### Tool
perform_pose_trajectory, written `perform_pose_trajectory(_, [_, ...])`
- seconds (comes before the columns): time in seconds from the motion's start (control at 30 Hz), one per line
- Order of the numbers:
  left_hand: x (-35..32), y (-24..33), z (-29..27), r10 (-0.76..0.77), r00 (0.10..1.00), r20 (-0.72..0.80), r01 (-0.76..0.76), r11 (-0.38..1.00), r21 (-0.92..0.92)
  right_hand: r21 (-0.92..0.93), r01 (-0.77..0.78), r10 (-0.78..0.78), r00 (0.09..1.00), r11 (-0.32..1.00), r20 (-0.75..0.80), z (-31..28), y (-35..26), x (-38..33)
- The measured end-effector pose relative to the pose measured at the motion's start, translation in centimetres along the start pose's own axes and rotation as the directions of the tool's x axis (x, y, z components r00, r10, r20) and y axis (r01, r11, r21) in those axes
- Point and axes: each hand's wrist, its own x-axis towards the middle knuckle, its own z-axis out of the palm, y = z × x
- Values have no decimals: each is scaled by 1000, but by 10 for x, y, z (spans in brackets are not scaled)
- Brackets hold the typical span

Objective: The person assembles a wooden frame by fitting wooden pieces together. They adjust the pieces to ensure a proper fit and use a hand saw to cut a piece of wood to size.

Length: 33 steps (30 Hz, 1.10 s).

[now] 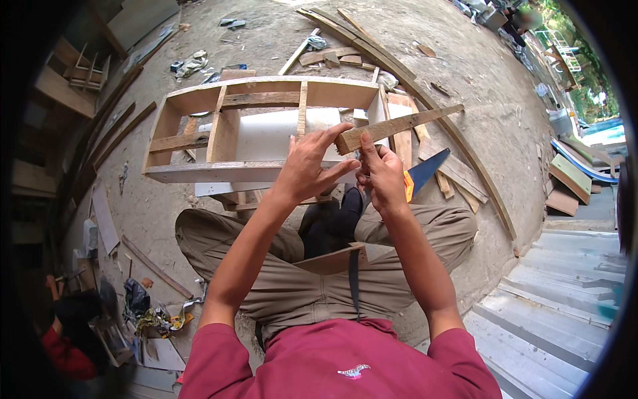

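My right hand [383, 174] pinches a rough wooden strip [405, 125] near its cut end, with the thumb along its face. The strip points up and to the right. Beside that end, my left hand [312, 163] is open, its fingers spread; whether a fingertip touches the wood I cannot tell. Just beyond my hands stands a long wooden frame [219, 170] with crosspieces and several compartments. A handsaw [428, 171] with a dark blade and orange handle shows right of my right hand, its handle partly hidden behind the hand.
Wood offcuts [458, 174] lie to the right, beside a long curved strip [477, 156]. Corrugated metal sheet [545, 292] covers the lower right. Crumpled litter [159, 316] lies at lower left. One person [70, 332] is at the lower left edge, another [515, 26] far right.
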Motion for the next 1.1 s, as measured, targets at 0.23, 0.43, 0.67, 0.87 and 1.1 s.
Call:
perform_pose_trajectory(0.23, [-2, -7, 13, -24, 999, -23, 25, 999, 37, -105, 138, -133, 990, 985, 56, -26, -13, 12])
perform_pose_trajectory(0.43, [-4, -2, 13, -26, 999, -37, 28, 999, 38, -854, 516, -719, 617, 61, 321, -124, -44, 81])
perform_pose_trajectory(0.67, [-2, -2, 16, -62, 998, -10, 62, 998, 34, -726, 614, -220, 696, -310, 683, -189, -53, 173])
perform_pose_trajectory(0.87, [-3, -11, 1, -90, 992, -85, 61, 953, -296, -551, 776, -111, 546, -307, 830, -177, -81, 172])
perform_pose_trajectory(1.1, [-9, -34, -28, -158, 987, 34, 156, 880, -448, -590, 754, 93, 636, -290, 766, -171, -112, 104])
